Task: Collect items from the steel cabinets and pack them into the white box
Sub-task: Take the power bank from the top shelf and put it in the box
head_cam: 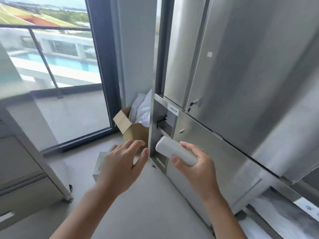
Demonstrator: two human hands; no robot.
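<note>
a pale grey floor (155, 195) runs under both forearms. on its left stands a grey drawer unit (25, 169) on castors. the left hand (120, 163) is spread wide and holds nothing, its thumb just beside the edge of an open steel door (151, 118). the right hand (196, 163) has its fingers and thumb curled round a white cylinder (174, 150), held in front of the open lower compartment of the steel cabinets (241, 83), whose brushed doors fill the right side. further back, a dark-framed window (69, 100) looks out on a balcony rail and a pool.

a pale box (100, 163) on the floor is mostly hidden behind the left hand, so its contents cannot be seen. dark shapes (162, 118) on the shelves inside the compartment are too blurred to name. printed sheets (284, 218) at the lower right are cut off by the frame.

a cardboard box (133, 130) stands open behind the door, in the corner, with crumpled white material (141, 109) piled in it.
</note>
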